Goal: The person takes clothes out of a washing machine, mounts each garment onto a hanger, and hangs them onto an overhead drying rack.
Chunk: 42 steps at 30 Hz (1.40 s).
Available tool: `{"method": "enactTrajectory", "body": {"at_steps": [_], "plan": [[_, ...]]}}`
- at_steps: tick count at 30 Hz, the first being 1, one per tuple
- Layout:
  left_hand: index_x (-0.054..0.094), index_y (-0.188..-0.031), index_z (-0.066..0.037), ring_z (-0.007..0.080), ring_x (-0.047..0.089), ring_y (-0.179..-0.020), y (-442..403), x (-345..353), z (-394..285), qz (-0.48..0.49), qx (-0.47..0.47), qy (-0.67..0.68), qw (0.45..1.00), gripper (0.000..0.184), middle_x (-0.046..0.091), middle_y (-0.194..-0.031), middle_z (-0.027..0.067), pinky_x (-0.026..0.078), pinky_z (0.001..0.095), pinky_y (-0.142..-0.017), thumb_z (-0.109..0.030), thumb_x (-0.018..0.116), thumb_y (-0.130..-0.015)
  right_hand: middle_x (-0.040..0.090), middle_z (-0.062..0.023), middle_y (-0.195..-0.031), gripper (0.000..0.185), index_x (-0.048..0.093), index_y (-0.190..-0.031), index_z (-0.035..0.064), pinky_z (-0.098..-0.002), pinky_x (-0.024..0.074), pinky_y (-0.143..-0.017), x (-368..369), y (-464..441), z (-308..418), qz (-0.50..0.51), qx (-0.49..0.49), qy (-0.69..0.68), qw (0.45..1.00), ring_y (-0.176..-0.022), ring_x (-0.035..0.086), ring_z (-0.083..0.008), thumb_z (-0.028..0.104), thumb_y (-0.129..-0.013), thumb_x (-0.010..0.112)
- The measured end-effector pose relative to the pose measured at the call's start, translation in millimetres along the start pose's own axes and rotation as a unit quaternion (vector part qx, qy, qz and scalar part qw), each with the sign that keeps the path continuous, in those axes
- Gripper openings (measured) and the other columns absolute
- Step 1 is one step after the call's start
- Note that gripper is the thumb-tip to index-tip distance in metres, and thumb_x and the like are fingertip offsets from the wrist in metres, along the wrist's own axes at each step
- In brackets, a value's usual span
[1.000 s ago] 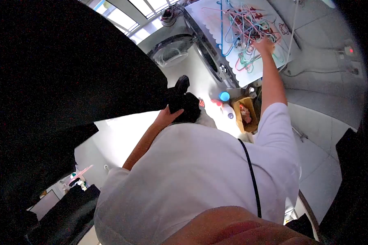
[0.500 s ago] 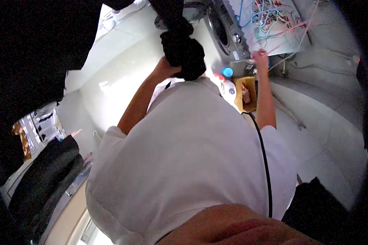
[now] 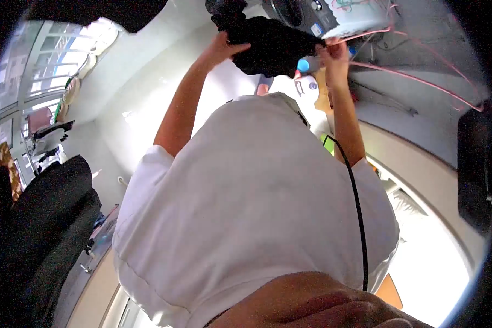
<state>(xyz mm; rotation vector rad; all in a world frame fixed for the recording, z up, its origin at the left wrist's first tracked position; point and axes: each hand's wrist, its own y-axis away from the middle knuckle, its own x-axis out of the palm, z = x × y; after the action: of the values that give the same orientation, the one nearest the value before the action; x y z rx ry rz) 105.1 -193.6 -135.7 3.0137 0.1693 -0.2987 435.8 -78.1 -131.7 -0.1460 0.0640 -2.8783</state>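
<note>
A black garment (image 3: 279,46) is stretched between my two hands near the top of the view. My left hand (image 3: 218,50) grips its left side, the thumb lying over the cloth and the other fingers partly hidden. At the garment's right end, my right hand (image 3: 333,53) is closed around a thin pink clothes hanger (image 3: 415,79), which reaches out to the right. Whether that hand also pinches the cloth is hard to tell.
Beyond the garment stands a grey machine (image 3: 325,19) with a round door. A white bottle (image 3: 306,90), a blue cap (image 3: 303,65) and a brown box (image 3: 323,95) are by my right forearm. Dark clothes (image 3: 54,218) hang at left, and windows (image 3: 49,60) show upper left.
My right hand has come away from the pile of hangers with a pink one and moved beside the garment. The black garment, bunched before, is now spread wider; my left hand has risen in view.
</note>
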Motion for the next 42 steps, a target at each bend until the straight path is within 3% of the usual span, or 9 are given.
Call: {"method": "enactTrajectory", "body": {"at_steps": [2, 11, 14, 18, 20, 24, 27, 33, 42], "plan": [[0.063, -0.131, -0.006, 0.0180, 0.065, -0.102, 8.7, -12.0, 9.7, 0.044, -0.179, -0.001, 0.983, 0.053, 0.071, -0.111, 0.0036, 0.056, 0.0363, -0.083, -0.030, 0.083, -0.088, 0.059, -0.0007, -0.103, 0.033, 0.051, -0.106, 0.0101, -0.0268, 0.0497, -0.079, -0.5, 8.4, 29.8, 0.006, -0.048, 0.004, 0.999, -0.094, 0.057, -0.0104, -0.005, -0.088, 0.073], [0.068, -0.121, -0.001, 0.0248, 0.066, -0.104, 117.6, -64.5, -64.5, -0.066, -0.072, 0.234, 0.967, 0.042, 0.068, -0.117, 0.0102, 0.051, 0.0391, -0.088, -0.029, 0.076, -0.091, 0.065, -0.0037, -0.106, 0.030, 0.052, -0.112, 0.0077, -0.0267, 0.0512, -0.087, -56.0, 68.4, 141.0, 0.012, -0.196, 0.024, 0.980, -0.099, 0.061, -0.0118, -0.005, -0.092, 0.071], [0.064, -0.128, 0.002, 0.0206, 0.064, -0.101, 130.6, -49.6, -88.6, -0.091, 0.373, -0.215, 0.898, 0.038, 0.060, -0.126, 0.0129, 0.053, 0.0350, -0.072, -0.011, 0.072, -0.093, 0.061, -0.0029, -0.105, 0.034, 0.050, -0.114, 0.0070, -0.0279, 0.0523, -0.084, -71.0, 80.7, 134.4, -0.022, -0.129, 0.123, 0.984, -0.096, 0.060, -0.0120, -0.004, -0.091, 0.072], [0.044, -0.152, -0.008, 0.0199, 0.064, -0.099, 140.6, 26.6, -189.8, 0.083, -0.022, 0.386, 0.918, 0.065, 0.064, -0.116, 0.0099, 0.055, 0.0346, -0.078, -0.004, 0.072, -0.093, 0.054, -0.0051, -0.103, 0.057, 0.042, -0.121, 0.0061, -0.0276, 0.0535, -0.079, -28.8, 150.4, 116.3, -0.046, -0.235, 0.201, 0.950, -0.090, 0.059, -0.0142, -0.001, -0.083, 0.083], [0.044, -0.145, -0.008, 0.0229, 0.065, -0.099, 131.6, 65.3, -195.0, 0.165, 0.027, 0.413, 0.895, 0.058, 0.063, -0.115, 0.0117, 0.056, 0.0373, -0.079, -0.002, 0.070, -0.094, 0.059, -0.0046, -0.107, 0.052, 0.043, -0.121, 0.0077, -0.0269, 0.0519, -0.081, 30.7, 207.9, 138.4, 0.060, -0.176, 0.043, 0.982, -0.093, 0.060, -0.0114, -0.001, -0.086, 0.080], [0.051, -0.122, -0.005, 0.0247, 0.068, -0.097, 150.7, 124.4, -210.9, 0.341, 0.110, 0.404, 0.841, 0.033, 0.063, -0.112, 0.0129, 0.057, 0.0350, -0.083, 0.006, 0.062, -0.093, 0.053, -0.0040, -0.101, 0.048, 0.045, -0.111, 0.0077, -0.0272, 0.0466, -0.079, 48.8, 229.1, 132.4, 0.065, -0.200, 0.057, 0.976, -0.091, 0.053, -0.0111, 0.004, -0.082, 0.083], [0.063, -0.124, 0.002, 0.0207, 0.069, -0.098, 169.1, 118.0, -219.1, 0.121, 0.190, 0.207, 0.952, 0.029, 0.068, -0.112, 0.0126, 0.057, 0.0319, -0.080, 0.000, 0.060, -0.096, 0.052, -0.0013, -0.097, 0.040, 0.049, -0.114, 0.0060, -0.0265, 0.0451, -0.080, 21.3, 240.3, 153.1, 0.046, -0.114, -0.009, 0.992, -0.091, 0.052, -0.0102, -0.001, -0.083, 0.074], [0.055, -0.147, -0.016, 0.0219, 0.053, -0.131, 220.8, 178.2, -94.5, 0.132, 0.058, -0.036, 0.989, 0.059, 0.061, -0.137, 0.0090, 0.040, 0.0332, -0.109, -0.050, 0.063, -0.099, 0.061, -0.0011, -0.106, 0.040, 0.055, -0.117, 0.0064, -0.0277, 0.0475, -0.087, -54.8, 251.6, 171.9, 0.151, 0.034, -0.279, 0.948, -0.099, 0.060, -0.0137, -0.014, -0.083, 0.054], [0.071, -0.113, -0.010, 0.0152, 0.062, -0.091, 273.7, 175.9, -94.8, 0.078, 0.017, -0.057, 0.995, 0.046, 0.067, -0.094, 0.0008, 0.048, 0.0279, -0.083, -0.044, 0.081, -0.085, 0.061, -0.0004, -0.121, 0.055, 0.056, -0.137, 0.0071, -0.0215, 0.0445, -0.080, -148.9, 282.0, 139.0, 0.205, 0.011, -0.073, 0.976, -0.095, 0.057, -0.0081, -0.007, -0.084, 0.054]]}}
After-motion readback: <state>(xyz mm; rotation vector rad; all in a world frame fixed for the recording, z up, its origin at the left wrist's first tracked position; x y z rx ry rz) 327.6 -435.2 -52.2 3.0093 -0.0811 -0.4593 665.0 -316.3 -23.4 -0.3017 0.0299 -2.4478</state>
